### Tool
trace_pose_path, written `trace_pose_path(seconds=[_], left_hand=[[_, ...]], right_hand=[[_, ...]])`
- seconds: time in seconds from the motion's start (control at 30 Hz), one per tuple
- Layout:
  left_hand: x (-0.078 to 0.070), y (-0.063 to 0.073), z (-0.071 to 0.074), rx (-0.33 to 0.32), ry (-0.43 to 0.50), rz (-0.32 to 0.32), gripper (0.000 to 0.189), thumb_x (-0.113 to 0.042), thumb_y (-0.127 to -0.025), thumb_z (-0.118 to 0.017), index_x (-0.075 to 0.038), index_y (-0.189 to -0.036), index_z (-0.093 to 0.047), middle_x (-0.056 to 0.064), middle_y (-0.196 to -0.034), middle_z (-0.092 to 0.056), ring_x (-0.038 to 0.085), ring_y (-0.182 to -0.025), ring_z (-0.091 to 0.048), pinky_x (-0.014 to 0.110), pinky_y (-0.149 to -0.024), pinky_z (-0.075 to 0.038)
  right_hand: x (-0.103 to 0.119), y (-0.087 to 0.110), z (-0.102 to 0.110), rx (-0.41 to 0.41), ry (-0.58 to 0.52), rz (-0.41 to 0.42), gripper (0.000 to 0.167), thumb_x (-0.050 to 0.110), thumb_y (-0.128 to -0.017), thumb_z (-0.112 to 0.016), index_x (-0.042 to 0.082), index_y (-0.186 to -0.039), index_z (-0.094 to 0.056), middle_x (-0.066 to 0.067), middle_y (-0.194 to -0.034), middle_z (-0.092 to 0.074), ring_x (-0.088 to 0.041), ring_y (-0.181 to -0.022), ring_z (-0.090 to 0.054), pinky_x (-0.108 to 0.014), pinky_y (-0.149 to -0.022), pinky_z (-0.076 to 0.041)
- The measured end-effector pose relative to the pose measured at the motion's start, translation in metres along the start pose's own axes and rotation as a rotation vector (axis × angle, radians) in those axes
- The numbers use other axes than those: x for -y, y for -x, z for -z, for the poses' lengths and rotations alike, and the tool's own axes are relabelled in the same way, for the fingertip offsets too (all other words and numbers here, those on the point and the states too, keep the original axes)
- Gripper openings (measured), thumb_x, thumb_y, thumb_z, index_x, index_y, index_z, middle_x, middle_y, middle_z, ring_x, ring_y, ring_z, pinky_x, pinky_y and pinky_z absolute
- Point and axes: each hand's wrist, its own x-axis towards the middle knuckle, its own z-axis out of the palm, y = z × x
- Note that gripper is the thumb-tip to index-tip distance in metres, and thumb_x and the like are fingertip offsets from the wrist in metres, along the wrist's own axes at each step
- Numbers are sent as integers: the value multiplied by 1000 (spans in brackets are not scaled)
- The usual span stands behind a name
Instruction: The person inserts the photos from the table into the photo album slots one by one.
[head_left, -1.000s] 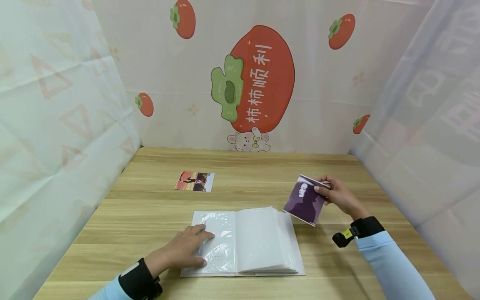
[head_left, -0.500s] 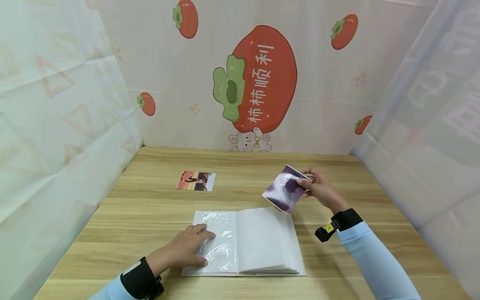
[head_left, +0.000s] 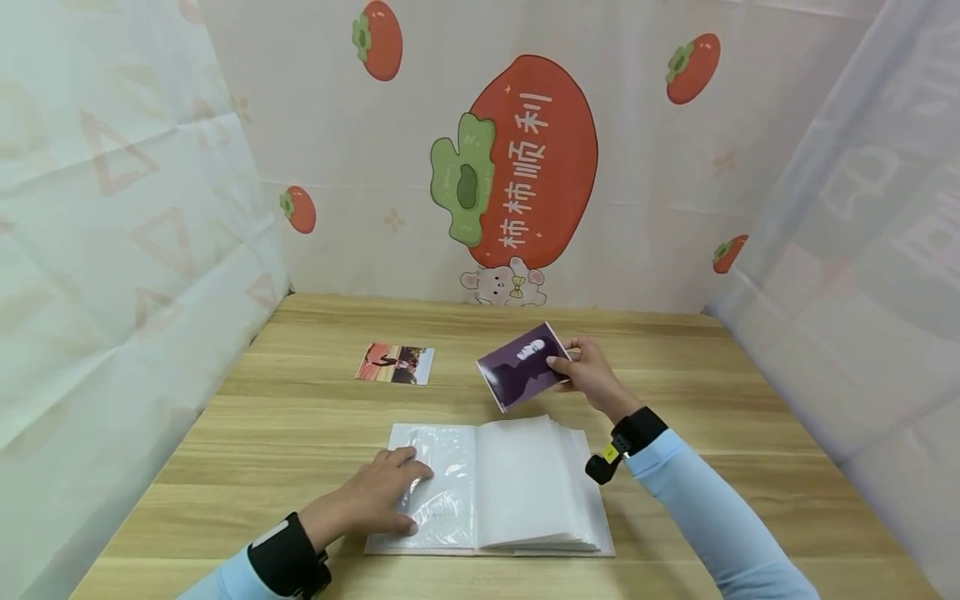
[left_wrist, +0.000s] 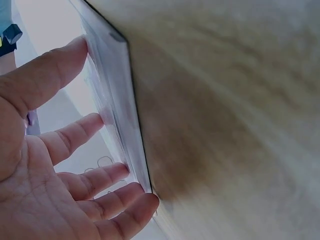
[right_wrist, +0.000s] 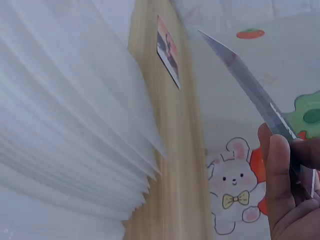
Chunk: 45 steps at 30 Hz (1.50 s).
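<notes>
An open photo album (head_left: 521, 487) with clear plastic sleeves lies flat near the front of the table. My left hand (head_left: 378, 493) rests on its left page with fingers spread; in the left wrist view the fingertips (left_wrist: 90, 120) lie along the album's edge. Beyond the album, my right hand (head_left: 596, 379) pinches a dark purple photo (head_left: 517, 371) showing a pale figure, thumb on its face and fingers behind. That photo is tilted and held up over the table, seen nearly edge-on in the right wrist view.
A second photo (head_left: 395, 363), orange and dark, lies flat on the wooden table (head_left: 247, 433) behind the album, to the left. White cloth walls with printed persimmons (head_left: 540, 167) stand at the back and both sides. Loose album pages (right_wrist: 75, 130) fan out below the right wrist.
My right hand has carried the purple photo leftward and slightly farther back, turning it so it tilts the other way. The left hand stays on the album page.
</notes>
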Motion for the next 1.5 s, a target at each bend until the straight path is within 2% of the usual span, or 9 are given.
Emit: trace_pose_path(seconds=[0.1,0.3,0.43,0.57,0.77,1.03,1.3,1.5], left_hand=[[0,0,0,7,4,8,56,-24,-65,-83,-11,-114,-59,25,-133,-40,44,-116,-38,60,-85,-37],[1,0,1,1,-11,11,56,-24,-65,-83,-11,-113,-60,24,-138,-38,42,-114,-40,59,-85,-37],[1,0,1,-7,-31,-19,57,-25,-65,-82,-10,-114,-59,22,-135,-43,40,-109,-43,57,-81,-39],[1,0,0,-5,-35,-25,63,-26,-65,-81,-11,-121,-56,22,-134,-43,41,-111,-42,60,-82,-38],[1,-1,-1,5,-49,-33,62,-28,-67,-80,-16,-124,-59,20,-135,-43,40,-111,-41,59,-82,-37],[-2,2,0,-20,-56,-64,60,-26,-67,-80,-12,-122,-60,21,-133,-44,42,-110,-42,58,-81,-39],[-3,2,-2,-30,-79,-66,60,-26,-67,-80,-11,-122,-60,21,-132,-43,45,-111,-43,59,-84,-38],[-2,1,-4,-42,-66,-60,58,-23,-68,-80,-11,-121,-61,22,-134,-40,45,-111,-42,59,-85,-38]], right_hand=[[2,-4,-16,0,8,-26,26,-3,-90,-55,-4,-110,-38,-24,-90,-63,-19,-62,-64,-26,-51,-51],[2,-12,-44,47,13,-15,25,-4,-89,-56,-2,-106,-38,-24,-88,-64,-20,-61,-64,-29,-52,-52],[-1,-16,-56,66,14,-28,26,-4,-89,-56,1,-107,-37,-21,-85,-64,-20,-61,-63,-30,-53,-52],[-5,-18,-64,81,27,-34,28,-6,-89,-55,0,-109,-37,-21,-85,-62,-20,-61,-62,-28,-52,-51],[-11,-21,-70,48,68,-52,28,-9,-88,-53,0,-110,-38,-22,-88,-61,-22,-63,-62,-31,-55,-52],[-19,-22,-74,29,113,-81,23,-8,-90,-51,1,-107,-37,-24,-98,-59,-24,-69,-62,-43,-67,-53],[-26,-24,-78,45,113,-92,20,-7,-91,-50,1,-104,-36,-24,-100,-59,-26,-74,-63,-35,-60,-53],[-28,-25,-82,47,86,-100,20,-6,-93,-49,1,-107,-37,-24,-104,-57,-27,-80,-62,-37,-63,-53]])
